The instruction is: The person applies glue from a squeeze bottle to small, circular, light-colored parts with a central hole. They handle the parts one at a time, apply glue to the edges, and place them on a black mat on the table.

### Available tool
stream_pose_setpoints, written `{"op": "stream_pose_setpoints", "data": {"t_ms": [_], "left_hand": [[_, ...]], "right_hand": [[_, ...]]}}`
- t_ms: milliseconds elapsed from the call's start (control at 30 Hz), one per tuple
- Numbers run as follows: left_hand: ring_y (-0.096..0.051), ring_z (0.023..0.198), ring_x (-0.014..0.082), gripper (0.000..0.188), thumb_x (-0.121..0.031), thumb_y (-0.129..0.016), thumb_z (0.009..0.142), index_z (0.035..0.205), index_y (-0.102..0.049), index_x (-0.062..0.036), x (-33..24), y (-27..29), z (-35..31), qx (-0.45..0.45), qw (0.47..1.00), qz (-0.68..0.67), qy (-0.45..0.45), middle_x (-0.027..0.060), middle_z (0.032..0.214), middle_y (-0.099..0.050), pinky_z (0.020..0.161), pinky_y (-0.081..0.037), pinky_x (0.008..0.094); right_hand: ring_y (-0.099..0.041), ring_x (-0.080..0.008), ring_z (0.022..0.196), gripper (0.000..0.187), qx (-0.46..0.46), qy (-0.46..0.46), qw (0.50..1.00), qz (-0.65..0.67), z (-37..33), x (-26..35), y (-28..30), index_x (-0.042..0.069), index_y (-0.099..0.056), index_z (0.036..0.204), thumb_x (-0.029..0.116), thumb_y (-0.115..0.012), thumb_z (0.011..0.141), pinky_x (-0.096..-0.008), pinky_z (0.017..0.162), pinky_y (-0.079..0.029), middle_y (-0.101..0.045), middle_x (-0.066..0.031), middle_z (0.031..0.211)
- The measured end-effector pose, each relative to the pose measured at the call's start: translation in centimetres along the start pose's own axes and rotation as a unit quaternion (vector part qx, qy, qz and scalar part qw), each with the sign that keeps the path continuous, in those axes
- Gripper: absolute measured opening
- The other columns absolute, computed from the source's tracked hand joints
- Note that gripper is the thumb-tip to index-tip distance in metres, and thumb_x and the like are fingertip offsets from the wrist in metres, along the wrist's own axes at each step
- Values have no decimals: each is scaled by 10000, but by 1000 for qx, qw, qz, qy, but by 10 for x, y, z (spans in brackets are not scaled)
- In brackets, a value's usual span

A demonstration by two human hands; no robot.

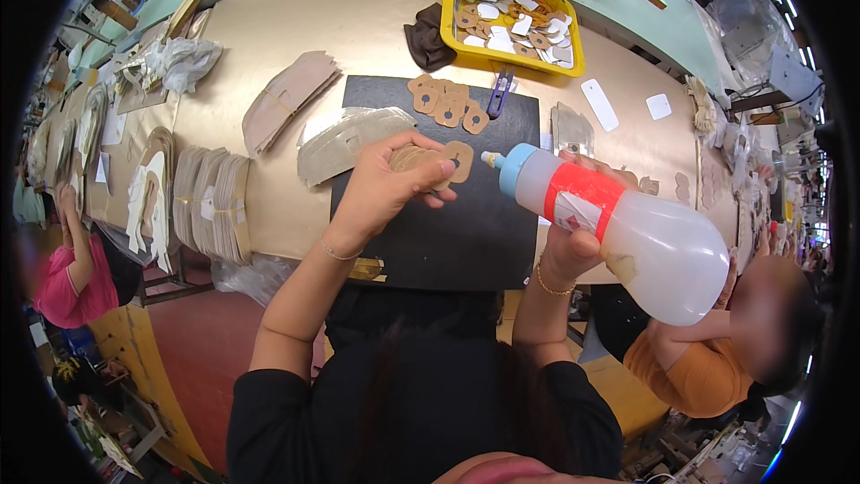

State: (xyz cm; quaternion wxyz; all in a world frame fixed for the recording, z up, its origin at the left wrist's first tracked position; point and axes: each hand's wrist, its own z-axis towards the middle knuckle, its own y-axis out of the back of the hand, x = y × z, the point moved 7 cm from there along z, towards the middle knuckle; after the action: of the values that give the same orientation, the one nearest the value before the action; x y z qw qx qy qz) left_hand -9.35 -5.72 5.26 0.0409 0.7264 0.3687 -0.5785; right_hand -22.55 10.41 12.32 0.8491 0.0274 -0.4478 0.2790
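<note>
My left hand is closed on a fanned stack of small tan pieces, the front one with a dark mark in its middle. Tilted in my right hand is a translucent squeeze bottle with a blue cap and a red band. Its narrow nozzle points left, a short gap from the pieces. Beneath both hands lies a black mat. More tan pieces with dark marks rest on the mat's far part, beside a purple-handled tool.
A yellow tray of tan and white pieces stands at the back, next to a dark cloth. Cut panel stacks and more bundles lie to the left. People work on either side, one in pink, one in orange.
</note>
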Motion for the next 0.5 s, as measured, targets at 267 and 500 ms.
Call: {"op": "stream_pose_setpoints", "data": {"t_ms": [267,500], "left_hand": [[-662,681,136,254,-102,-656,836,1046,-601,32,1,-18,-10,10,999,29,-14,90,838,-652,590,-522,215],[-660,690,132,228,-110,-643,848,1035,-612,18,0,-20,-14,26,999,25,-16,91,840,-651,589,-522,219]], "right_hand": [[-641,-294,889,838,55,42,996,-59,-1,9,-11,-19,-487,1083,641,-717,621,-381,788,-542,-571,-143,966],[-643,-286,879,836,76,64,990,-105,-2,7,-12,-18,-496,1073,657,-701,625,-377,791,-540,-579,-140,964]]}}
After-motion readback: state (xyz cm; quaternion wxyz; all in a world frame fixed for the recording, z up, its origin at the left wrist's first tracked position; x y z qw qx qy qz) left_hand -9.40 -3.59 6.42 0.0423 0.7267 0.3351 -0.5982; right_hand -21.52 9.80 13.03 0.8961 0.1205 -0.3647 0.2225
